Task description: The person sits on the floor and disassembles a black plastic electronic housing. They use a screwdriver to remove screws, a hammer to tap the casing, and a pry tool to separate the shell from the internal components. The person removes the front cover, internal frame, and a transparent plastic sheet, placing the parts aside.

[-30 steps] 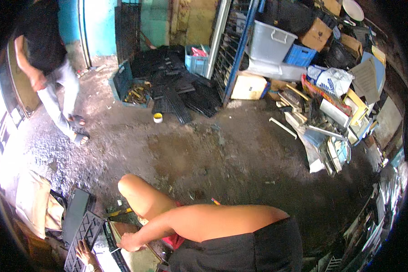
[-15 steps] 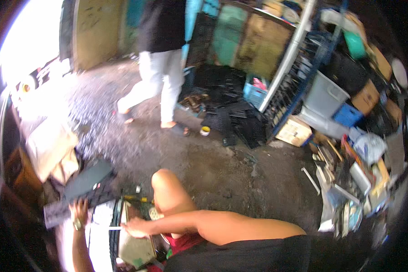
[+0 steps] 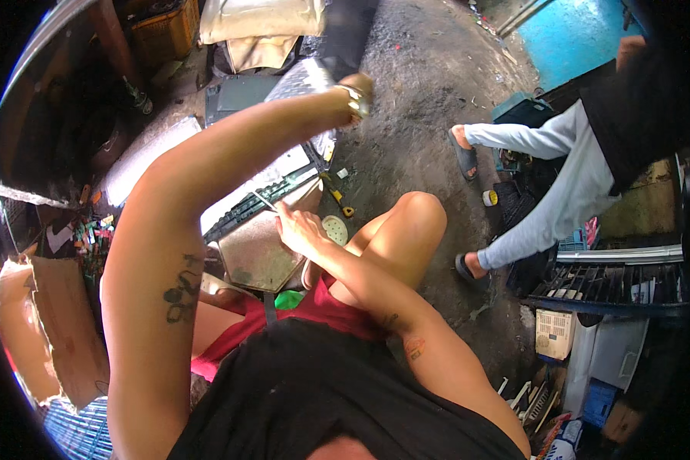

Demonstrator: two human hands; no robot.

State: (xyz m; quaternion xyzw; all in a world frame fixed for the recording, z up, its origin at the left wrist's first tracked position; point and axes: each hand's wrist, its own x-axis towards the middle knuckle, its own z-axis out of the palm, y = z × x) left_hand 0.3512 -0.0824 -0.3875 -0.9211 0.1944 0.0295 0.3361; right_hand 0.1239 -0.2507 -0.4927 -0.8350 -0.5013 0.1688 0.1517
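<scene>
My left hand [image 3: 356, 84] is raised at the top, closed on one end of a long dark panel [image 3: 348, 38], blurred by motion. My right hand [image 3: 303, 231] is closed round a screwdriver [image 3: 264, 201]; only its thin metal shaft shows, with the handle hidden in my fingers. The shaft's tip lies by a long dark slotted strip [image 3: 272, 193] across a bright white sheet [image 3: 221, 208]. Between my legs, next to the strip, is a worn beige board [image 3: 261, 257]. A yellow-and-black hand tool [image 3: 337, 196] lies just beyond my right hand.
A person in pale trousers [image 3: 540, 207] stands at the right. A dark grey panel [image 3: 234, 98] lies near a beige padded seat [image 3: 261, 21]. A torn cardboard box [image 3: 61, 330] stands at the left. A dark rack [image 3: 606, 287] and piled scrap with a white crate [image 3: 553, 334] occupy the right.
My left hand has lifted the dark panel off the pile and swung it up and away from me. My right hand still holds the screwdriver. The view has turned left and downward.
</scene>
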